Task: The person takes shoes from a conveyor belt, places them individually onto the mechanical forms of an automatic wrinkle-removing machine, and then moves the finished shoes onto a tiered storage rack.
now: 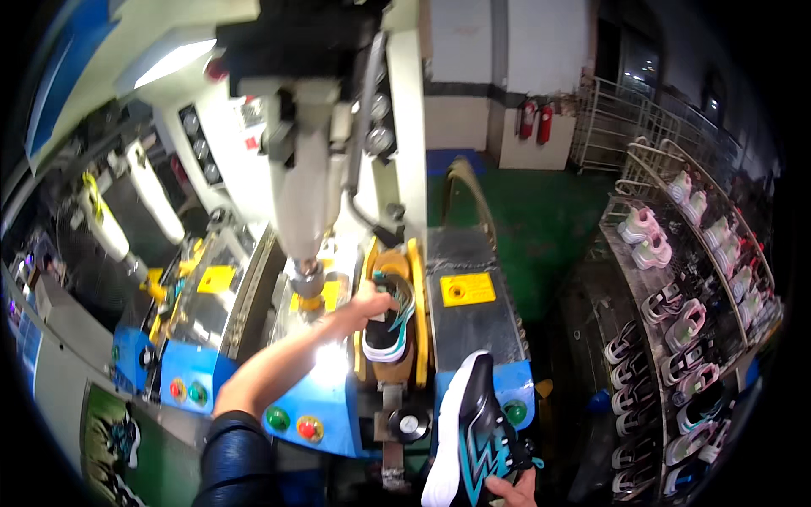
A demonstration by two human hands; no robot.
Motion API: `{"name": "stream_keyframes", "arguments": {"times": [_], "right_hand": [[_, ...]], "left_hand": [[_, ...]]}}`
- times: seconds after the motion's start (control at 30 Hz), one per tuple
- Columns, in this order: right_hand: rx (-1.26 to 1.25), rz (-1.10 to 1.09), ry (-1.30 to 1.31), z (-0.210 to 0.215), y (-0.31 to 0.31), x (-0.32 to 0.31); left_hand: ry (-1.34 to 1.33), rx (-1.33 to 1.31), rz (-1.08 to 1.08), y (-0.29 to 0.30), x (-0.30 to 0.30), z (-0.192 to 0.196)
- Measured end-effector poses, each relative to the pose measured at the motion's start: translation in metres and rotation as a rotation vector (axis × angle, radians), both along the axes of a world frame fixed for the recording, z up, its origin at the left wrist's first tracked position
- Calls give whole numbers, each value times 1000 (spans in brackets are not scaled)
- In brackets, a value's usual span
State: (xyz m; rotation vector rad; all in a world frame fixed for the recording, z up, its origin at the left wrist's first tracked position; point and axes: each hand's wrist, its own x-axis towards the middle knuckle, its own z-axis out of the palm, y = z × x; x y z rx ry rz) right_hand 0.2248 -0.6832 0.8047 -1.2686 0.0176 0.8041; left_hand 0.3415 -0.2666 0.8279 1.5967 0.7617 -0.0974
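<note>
In the middle, a dark sports shoe with a white and teal sole edge (387, 346) sits between the yellow side pads (418, 296) of a press machine. My left hand (372, 302) reaches across from the left and grips this shoe near its opening; some of the fingertips are hidden inside it. At the lower right, my right hand (514, 490) holds a second sneaker (475, 422), black with teal zigzag lines and a thick white sole. That shoe is tilted toe up, its sole facing left, in front of the machine's blue right panel.
A thick press arm (306, 186) hangs just left of the central shoe. Green and red buttons (309, 428) sit on the blue front panel. To the right stands a rack (621, 253) with several shoes. Two fire extinguishers (544, 125) hang on the back wall.
</note>
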Motion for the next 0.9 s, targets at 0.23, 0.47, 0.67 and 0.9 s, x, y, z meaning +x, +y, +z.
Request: {"name": "stream_keyframes", "arguments": {"times": [0.23, 0.47, 0.67, 0.9], "right_hand": [[18, 36, 88, 16, 108, 65], [-410, 403, -140, 14, 304, 214], [-820, 159, -1042, -80, 343, 164], [-917, 175, -997, -58, 340, 164]], "left_hand": [[-332, -189, 270, -79, -244, 42], [-511, -163, 986, -175, -410, 12], [-226, -394, 1381, -202, -450, -16], [18, -795, 1553, -186, -485, -20]]}}
